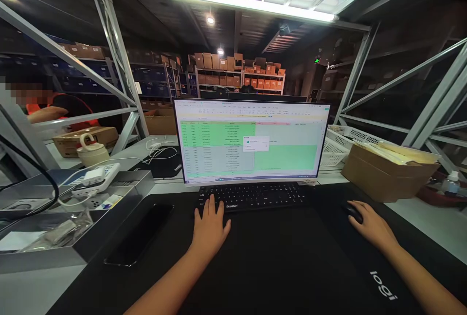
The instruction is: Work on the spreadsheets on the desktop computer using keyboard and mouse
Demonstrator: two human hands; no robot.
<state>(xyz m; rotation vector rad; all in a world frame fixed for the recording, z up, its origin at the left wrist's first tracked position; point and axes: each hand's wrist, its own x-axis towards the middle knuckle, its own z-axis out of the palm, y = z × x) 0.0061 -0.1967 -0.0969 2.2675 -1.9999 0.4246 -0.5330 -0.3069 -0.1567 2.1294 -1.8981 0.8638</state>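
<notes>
My left hand (pixel 210 222) lies with spread fingers at the left front of a black keyboard (pixel 255 197), its fingertips on the lower left keys. Over on the right, my right hand (pixel 372 225) rests around a black computer mouse (pixel 354 213), partly covered by the fingers. Both hands are on a large black desk mat (pixel 270 261) with "logi" printed at its right. Behind the keyboard stands a monitor (pixel 219 159) with a green and white spreadsheet and a small pop-up box in the middle.
A black phone (pixel 140 234) lies left of my left hand. Beyond it is a grey tray (pixel 82 242) with a power strip, cables and plastic bags. At right stand a cardboard box (pixel 383 171) and white baskets (pixel 333 152). A person (pixel 73 110) is at far left.
</notes>
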